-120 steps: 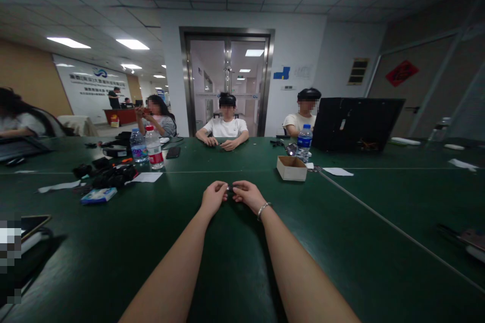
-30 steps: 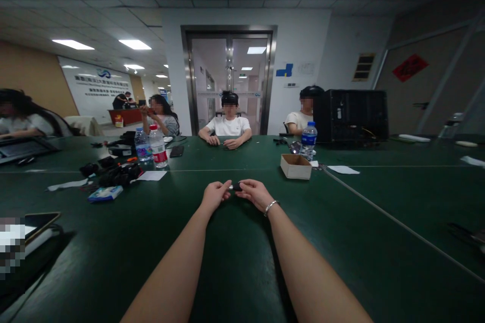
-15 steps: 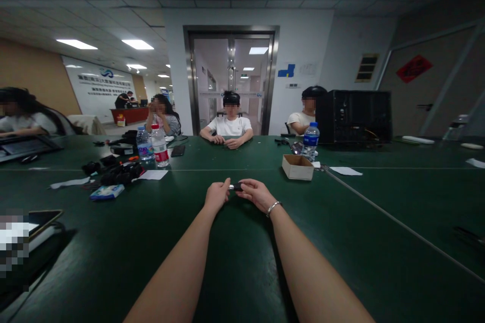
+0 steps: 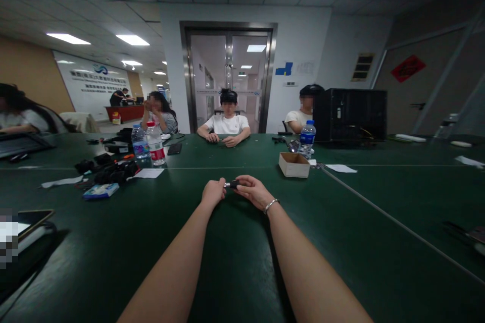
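Between my two hands, above the green table (image 4: 242, 262), is a small black object with a silver end (image 4: 232, 184); its kind is too small to make out. My left hand (image 4: 214, 194) is closed at the silver end, thumb on top. With thumb and fingers my right hand (image 4: 256, 192) pinches the black end, and a silver bracelet (image 4: 271, 206) circles that wrist. My fingers cover part of the object.
An open cardboard box (image 4: 294, 165) and a blue-labelled bottle (image 4: 307, 139) stand ahead right, near a black computer case (image 4: 350, 117). Two bottles (image 4: 155, 144), dark gear (image 4: 113, 169) and a blue packet (image 4: 100, 191) lie left. A person (image 4: 228, 123) sits opposite.
The whole view has shifted slightly, so things appear a little further left. Both hands keep their hold on the small black object, and slightly more of its silver end shows.
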The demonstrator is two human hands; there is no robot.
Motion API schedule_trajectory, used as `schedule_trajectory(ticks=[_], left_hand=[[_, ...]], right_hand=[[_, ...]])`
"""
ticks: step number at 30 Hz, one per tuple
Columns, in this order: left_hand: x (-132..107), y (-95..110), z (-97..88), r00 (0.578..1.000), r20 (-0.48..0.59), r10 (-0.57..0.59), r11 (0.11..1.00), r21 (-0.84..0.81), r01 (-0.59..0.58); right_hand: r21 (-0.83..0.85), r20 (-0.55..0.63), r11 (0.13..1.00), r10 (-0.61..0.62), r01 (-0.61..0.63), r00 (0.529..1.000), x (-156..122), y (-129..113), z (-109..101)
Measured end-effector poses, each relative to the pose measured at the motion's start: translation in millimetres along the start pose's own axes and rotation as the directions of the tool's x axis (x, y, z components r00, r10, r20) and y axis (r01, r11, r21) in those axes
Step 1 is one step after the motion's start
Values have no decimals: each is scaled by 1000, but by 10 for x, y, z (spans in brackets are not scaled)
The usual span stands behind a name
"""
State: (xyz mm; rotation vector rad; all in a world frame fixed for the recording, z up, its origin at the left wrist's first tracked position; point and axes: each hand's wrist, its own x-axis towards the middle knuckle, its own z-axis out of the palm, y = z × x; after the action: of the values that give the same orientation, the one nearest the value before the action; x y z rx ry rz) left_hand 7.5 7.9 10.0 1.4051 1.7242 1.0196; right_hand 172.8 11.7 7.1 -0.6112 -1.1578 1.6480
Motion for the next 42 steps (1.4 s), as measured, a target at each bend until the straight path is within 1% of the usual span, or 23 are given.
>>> schedule_trajectory(ticks=[3, 5, 8, 12, 14, 16, 18, 19, 21, 22, 23, 24, 26, 27, 29, 31, 32, 34, 36, 38, 39, 41, 42], left_hand=[[0, 6, -4, 1000, 10, -21, 1000, 20, 20], [-8, -8, -5, 1000, 15, -10, 1000, 25, 10], [-42, -42, -3, 998, -5, 67, 997, 26, -67], [-100, -73, 2, 977, -72, 200, 980, 38, -197], [-117, -74, -2, 968, -61, 242, 970, -21, -243], [-123, -66, -15, 958, -9, 288, 945, -157, -285], [-115, -53, -32, 946, 37, 323, 904, -307, -297], [-106, -48, -40, 949, 46, 312, 891, -361, -276], [-82, -46, -45, 973, 58, 221, 899, -399, -181], [-68, -49, -42, 983, 69, 169, 918, -375, -131], [-56, -56, -37, 987, 84, 140, 940, -325, -105], [-47, -65, -30, 985, 100, 140, 960, -258, -110], [-42, -83, -19, 971, 124, 206, 971, -149, -187], [-45, -89, -17, 960, 126, 248, 963, -135, -231], [-55, -93, -21, 950, 108, 293, 944, -188, -270], [-58, -92, -28, 960, 95, 264, 937, -260, -232], [-56, -91, -30, 966, 103, 236, 942, -269, -201], [-51, -91, -31, 972, 137, 193, 962, -220, -160], [-52, -90, -30, 965, 158, 209, 969, -165, -183], [-64, -84, -32, 955, 134, 263, 953, -190, -236], [-71, -79, -35, 955, 116, 272, 944, -225, -241], [-81, -72, -37, 962, 121, 245, 941, -271, -205], [-82, -71, -37, 965, 138, 224, 947, -264, -182]], right_hand=[[-7, 3, 1000, 7, -7, 1000, -6, -2, -2], [-9, 4, 1000, 16, -16, 1000, -15, -12, 7], [1, -9, 1000, 22, -22, 1000, -22, -27, 31], [14, -55, 999, 33, -33, 998, -1, -20, 50], [4, -102, 999, 48, -48, 994, 16, -12, 50], [2, -143, 999, 51, -52, 988, 28, -8, 47], [9, -165, 999, 48, -47, 985, 33, -9, 45], [12, -169, 999, 47, -46, 985, 33, -10, 46], [13, -168, 999, 47, -45, 985, 31, -11, 48], [10, -167, 999, 46, -45, 985, 29, -11, 50], [5, -165, 999, 46, -46, 985, 27, -11, 53], [-3, -162, 999, 48, -49, 986, 25, -12, 56], [-16, -161, 998, 55, -58, 985, 21, -16, 64], [-17, -166, 998, 58, -62, 984, 19, -20, 68], [-11, -172, 998, 61, -64, 983, 16, -28, 75], [-9, -167, 998, 59, -61, 984, 13, -34, 79], [-12, -162, 998, 58, -60, 985, 12, -35, 79], [-20, -155, 998, 57, -61, 986, 12, -33, 78], [-23, -155, 998, 59, -63, 986, 13, -29, 74], [-23, -152, 997, 63, -68, 986, 15, -27, 71], [-24, -149, 997, 64, -69, 987, 16, -26, 70], [-30, -146, 997, 62, -67, 987, 17, -26, 69], [-34, -147, 997, 63, -69, 987, 18, -26, 70]])
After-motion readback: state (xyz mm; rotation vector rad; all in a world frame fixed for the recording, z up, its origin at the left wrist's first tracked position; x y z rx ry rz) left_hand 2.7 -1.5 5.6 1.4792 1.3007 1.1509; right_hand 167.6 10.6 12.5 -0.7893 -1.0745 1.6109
